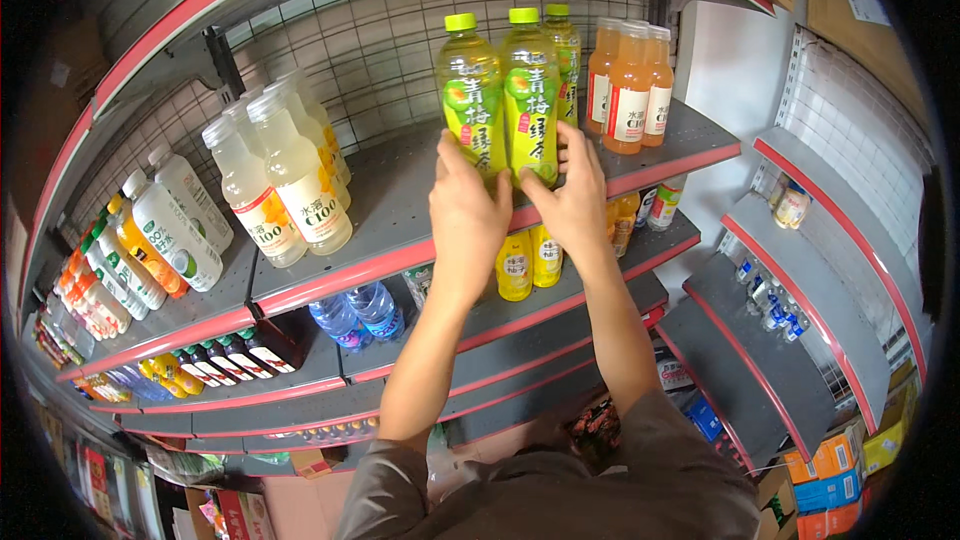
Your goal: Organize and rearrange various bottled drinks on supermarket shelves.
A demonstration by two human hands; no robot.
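Note:
Both my arms reach up to a dark grey shelf with a red front edge. My left hand (467,208) is wrapped round the lower part of a green tea bottle (470,80) with a yellow-green cap. A matching tea bottle (530,85) stands close to its right, and my right hand (570,192) grips it low down. Both bottles are upright at the shelf's front; my fingers partly hide their bases. Behind the right one shows a third such bottle (567,48).
Orange drink bottles (629,100) stand right of my hands, pale cloudy drink bottles (300,180) to the left. Yellow bottles (515,275) sit on the shelf below, beside blue-tinted water bottles (374,308). A wire grid (390,50) backs the shelf. Further shelves (830,225) run along the right.

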